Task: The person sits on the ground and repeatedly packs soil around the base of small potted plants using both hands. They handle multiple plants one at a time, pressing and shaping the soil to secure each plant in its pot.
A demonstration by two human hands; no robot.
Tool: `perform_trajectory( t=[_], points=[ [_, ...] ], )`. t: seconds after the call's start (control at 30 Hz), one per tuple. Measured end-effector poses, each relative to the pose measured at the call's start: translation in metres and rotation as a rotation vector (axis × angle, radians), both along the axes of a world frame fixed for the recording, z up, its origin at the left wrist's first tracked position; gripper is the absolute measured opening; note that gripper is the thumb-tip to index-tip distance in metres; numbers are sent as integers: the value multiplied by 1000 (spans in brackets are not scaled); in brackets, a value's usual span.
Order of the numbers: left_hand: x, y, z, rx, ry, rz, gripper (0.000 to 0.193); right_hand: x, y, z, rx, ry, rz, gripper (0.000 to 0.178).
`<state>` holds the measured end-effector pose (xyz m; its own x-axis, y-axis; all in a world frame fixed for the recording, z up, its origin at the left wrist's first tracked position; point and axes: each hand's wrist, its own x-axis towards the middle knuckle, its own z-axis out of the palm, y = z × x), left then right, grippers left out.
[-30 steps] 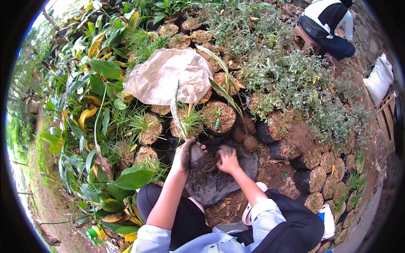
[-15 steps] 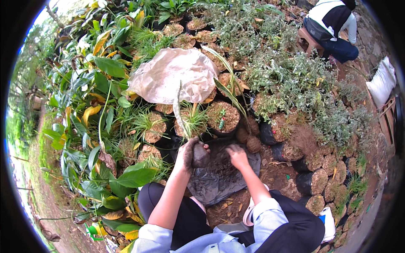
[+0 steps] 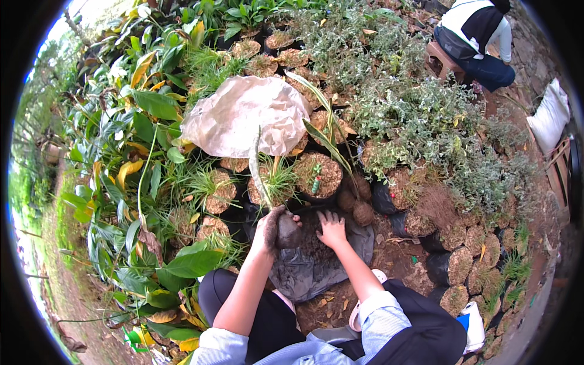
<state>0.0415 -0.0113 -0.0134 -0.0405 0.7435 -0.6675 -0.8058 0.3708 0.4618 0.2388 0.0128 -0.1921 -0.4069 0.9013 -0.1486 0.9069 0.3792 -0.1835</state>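
Note:
My left hand is wrapped round a dark soil ball. A long, pale mottled leaf rises upright from the top of that grip. My right hand rests with fingers spread on the loose dark soil. The soil lies on a black plastic sheet between my knees. Just beyond my right hand sit several round brown balls, with long yellow-edged leaves standing above them.
A crumpled whitish plastic sheet covers pots ahead. Potted plants in black bags crowd around, with broad-leaved plants at left and grey-green shrubs at right. Another person sits far right, near a white sack.
My right hand has shifted slightly left over the soil, its fingers now spread forward. My left hand keeps its hold on the soil ball, almost in place.

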Motion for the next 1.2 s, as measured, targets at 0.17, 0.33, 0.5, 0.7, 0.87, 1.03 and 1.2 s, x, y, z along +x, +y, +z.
perform_trajectory(
  t=[0.17, 0.33, 0.5, 0.7, 0.87, 1.03, 1.2],
  points=[
    [-2, 3, -1, -17, -14, -46, 15, -24, -19, -22, -31, -54, 104, 36],
    [4, 8, 5, -19, -16, -27, 16, -10, -27, -37, -325, 538, -36, 31],
    [12, 10, 10, 10, -13, -51, 16, 14, -15, -5, -921, 1098, -563, 12],
    [30, 15, 24, 66, -118, -22, 15, 42, -9, 29, -1268, 1544, -656, 27],
    [52, 17, 49, 88, -120, -60, 18, 43, -14, 51, -1208, 1766, -492, 32],
    [80, 18, 69, 121, -93, -136, 19, 52, -16, 90, -1182, 1654, -499, 41],
    [107, 11, 103, 173, -31, -126, 19, 66, -27, 126, -1292, 1685, -508, 26]
  ],
)
